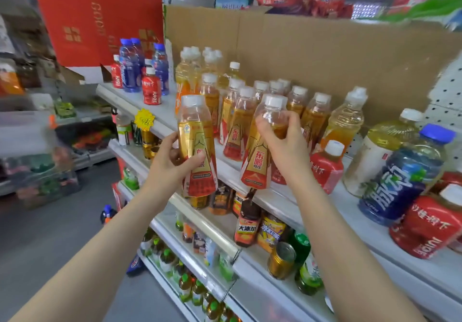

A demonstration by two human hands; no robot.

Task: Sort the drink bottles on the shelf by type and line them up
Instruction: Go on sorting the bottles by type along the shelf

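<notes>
My left hand (pixel 172 164) grips a gold-and-red energy drink bottle (pixel 196 131) by its lower body, held upright in front of the top shelf (pixel 282 196). My right hand (pixel 285 144) holds a second bottle of the same kind (pixel 260 161) by its upper part, tilted, just off the shelf's front edge. Behind them several matching gold-and-red bottles (pixel 237 126) stand in rows. Blue bottles (pixel 130 64) and small red bottles (pixel 151 86) stand at the far left of the shelf. At the right stand a small red bottle (pixel 327 166), a blue bottle (pixel 402 181) and pale yellow bottles (pixel 347 119).
A cardboard panel (pixel 325 54) backs the shelf. Lower shelves hold dark tea bottles (pixel 247 221), green bottles (pixel 302 246) and a gold can (pixel 282 259). A large red bottle (pixel 430 226) lies at the right edge. The aisle floor (pixel 50 246) opens to the left.
</notes>
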